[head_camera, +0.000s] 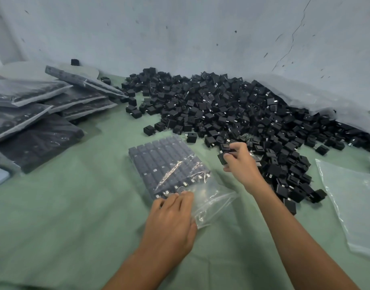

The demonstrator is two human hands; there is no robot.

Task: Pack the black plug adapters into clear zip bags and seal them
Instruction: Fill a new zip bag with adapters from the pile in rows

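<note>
Your left hand [171, 216] lies with its fingers fairly straight, pressing down on the open mouth of the zip bag [169, 164] you are filling. The neat rows already inside it run away from your fingertips, and the plastic just under and to the right of that palm holds nothing, so I judge there is room for a little more before sealing. Your right hand [240, 162], ahead and to the right of the left one, is curled round black adapters [222, 159] at the near edge of the loose pile [232, 105]; how many it grips I cannot tell. That pile spreads far beyond and to the right of your right hand, so most of the job looks undone. Well off to the left of your left hand sits a stack of filled bags [44, 114], whose seals I cannot make out from here. Empty bags [351, 197] wait on the green cloth [75, 216] to the right of your right forearm. This bag's zip is not yet closed.
</note>
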